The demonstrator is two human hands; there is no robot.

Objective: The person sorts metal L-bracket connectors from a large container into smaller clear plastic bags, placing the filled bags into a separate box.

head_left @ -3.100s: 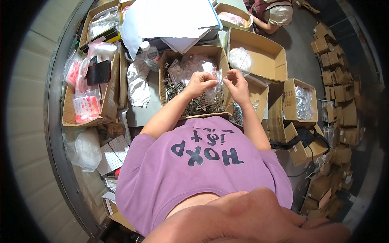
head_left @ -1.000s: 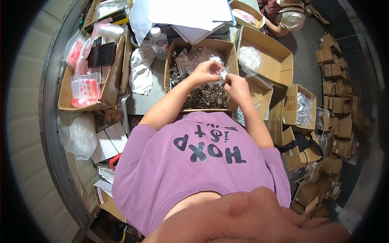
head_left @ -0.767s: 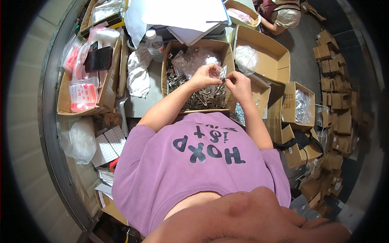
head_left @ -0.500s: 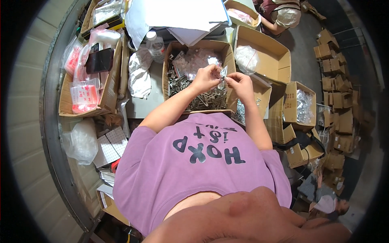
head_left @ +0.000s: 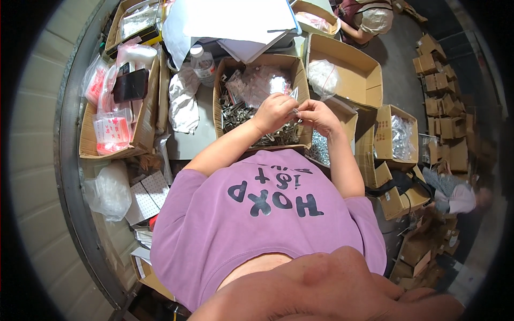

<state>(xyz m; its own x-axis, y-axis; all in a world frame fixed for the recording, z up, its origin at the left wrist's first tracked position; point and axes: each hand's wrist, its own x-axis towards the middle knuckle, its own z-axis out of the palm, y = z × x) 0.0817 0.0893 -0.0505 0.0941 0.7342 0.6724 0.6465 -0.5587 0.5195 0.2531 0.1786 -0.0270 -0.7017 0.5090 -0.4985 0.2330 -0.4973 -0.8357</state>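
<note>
two hands [head_left: 276, 113] [head_left: 320, 116] (the wearer's), one bottle [head_left: 203, 67]

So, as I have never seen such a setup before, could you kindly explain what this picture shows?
There is no robot: a person's bare left hand and right hand are working. The view looks down from the left camera of a head-worn pair; its wide lens bends edges. The hands meet above an open cardboard box of metal parts. Right fingertips pinch something small, too small to identify; the left grip is hidden. Beside the box, a bottle and white cloth rest on the grey table.
</note>
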